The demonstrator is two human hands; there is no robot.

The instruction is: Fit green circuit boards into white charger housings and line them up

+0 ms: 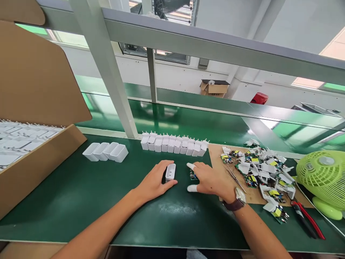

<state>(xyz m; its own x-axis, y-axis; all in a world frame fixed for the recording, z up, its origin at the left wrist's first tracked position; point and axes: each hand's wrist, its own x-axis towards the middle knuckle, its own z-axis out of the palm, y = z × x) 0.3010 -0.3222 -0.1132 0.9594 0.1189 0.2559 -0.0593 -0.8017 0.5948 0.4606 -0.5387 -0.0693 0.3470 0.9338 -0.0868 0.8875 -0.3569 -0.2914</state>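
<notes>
My left hand (155,180) rests on the green mat with its fingers curled round a white charger shell (170,172), which stands with its open end up. Just to the right, my right hand (208,178), white cots on the thumb and forefinger, pinches a small circuit board (193,175) against the mat. A watch sits on that wrist. Behind both hands runs a row of white plug caps (175,143) with prongs up. A group of empty white shells (105,151) lies to the left.
A cardboard sheet (215,154) at right carries a heap of circuit boards and white shells (260,169), with tweezers (234,176) beside them. Red-handled cutters (307,217) and a green fan (325,181) stand far right. A large carton (40,154) of white parts is at left.
</notes>
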